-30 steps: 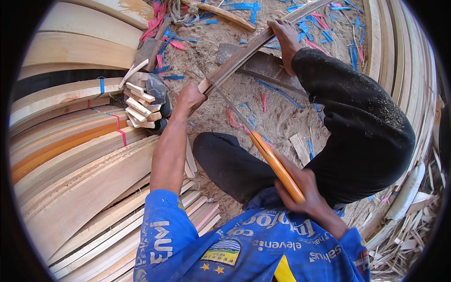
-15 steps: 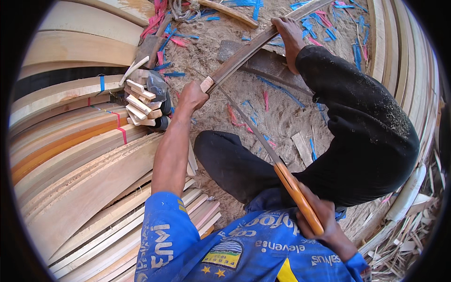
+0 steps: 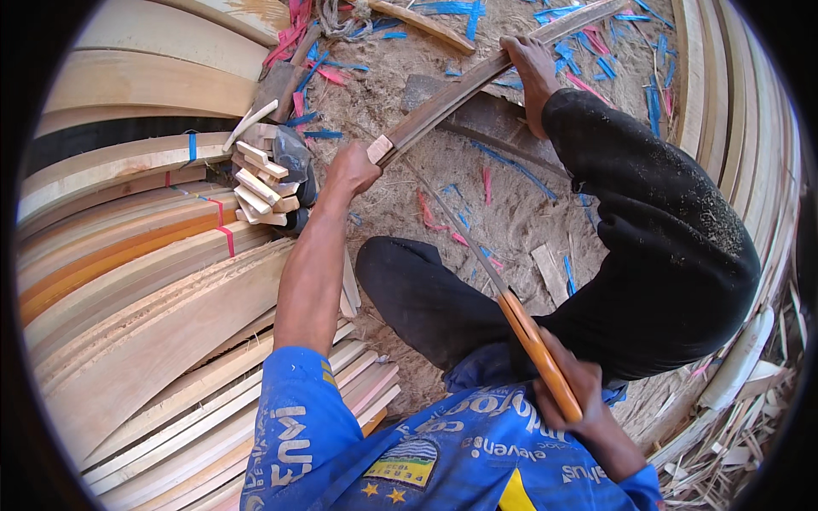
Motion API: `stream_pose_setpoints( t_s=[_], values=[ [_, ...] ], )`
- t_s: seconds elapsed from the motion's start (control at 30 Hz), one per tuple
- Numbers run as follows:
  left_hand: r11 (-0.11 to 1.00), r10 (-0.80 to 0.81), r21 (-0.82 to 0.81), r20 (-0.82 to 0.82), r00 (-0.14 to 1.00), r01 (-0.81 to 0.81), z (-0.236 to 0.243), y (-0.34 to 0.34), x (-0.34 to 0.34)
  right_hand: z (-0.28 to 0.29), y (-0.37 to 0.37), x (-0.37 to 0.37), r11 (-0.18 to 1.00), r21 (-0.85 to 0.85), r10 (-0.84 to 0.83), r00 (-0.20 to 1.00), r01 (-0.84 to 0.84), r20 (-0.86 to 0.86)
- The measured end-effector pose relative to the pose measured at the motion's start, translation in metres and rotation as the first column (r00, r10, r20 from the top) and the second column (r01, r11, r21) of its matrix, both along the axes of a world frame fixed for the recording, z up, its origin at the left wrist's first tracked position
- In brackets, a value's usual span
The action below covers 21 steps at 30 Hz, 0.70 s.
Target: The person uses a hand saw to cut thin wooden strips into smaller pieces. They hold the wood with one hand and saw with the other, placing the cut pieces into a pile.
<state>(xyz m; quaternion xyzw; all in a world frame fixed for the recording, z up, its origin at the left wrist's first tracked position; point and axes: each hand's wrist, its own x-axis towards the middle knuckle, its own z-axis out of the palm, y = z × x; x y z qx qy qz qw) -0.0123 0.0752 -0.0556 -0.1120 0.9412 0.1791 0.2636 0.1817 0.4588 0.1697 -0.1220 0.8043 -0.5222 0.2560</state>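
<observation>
Sawdust floor (image 3: 511, 196): left hand (image 3: 354, 169) clamps the wood strip (image 3: 452, 98), right hand (image 3: 579, 396) grips the saw (image 3: 511, 319); cut seemingly unfinished, strip undivided.

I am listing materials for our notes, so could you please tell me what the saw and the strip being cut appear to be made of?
The saw, gripped by the right hand, seems to have a thin grey metal blade, dull rather than shiny, and a smooth orange handle, wood or plastic; I cannot tell which. The strip, steadied by the left hand, looks like raw unfinished wood: pale cut end, brown grain.
</observation>
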Motion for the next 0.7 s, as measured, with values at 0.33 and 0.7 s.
stream_pose_setpoints(
  t_s=[0.33, 0.7],
  values=[
    [0.999, 0.051, -0.012, 0.047, 0.998, -0.050, -0.003, -0.004, 0.010, -0.032, -0.026, -0.027, 0.999, -0.042, 0.013, 1.000, -0.012, 0.012],
    [0.997, 0.071, 0.030, 0.026, 0.997, -0.072, -0.008, -0.007, 0.016, -0.089, -0.094, -0.073, 0.999, -0.030, 0.011, 0.999, -0.010, 0.036]
  ],
)
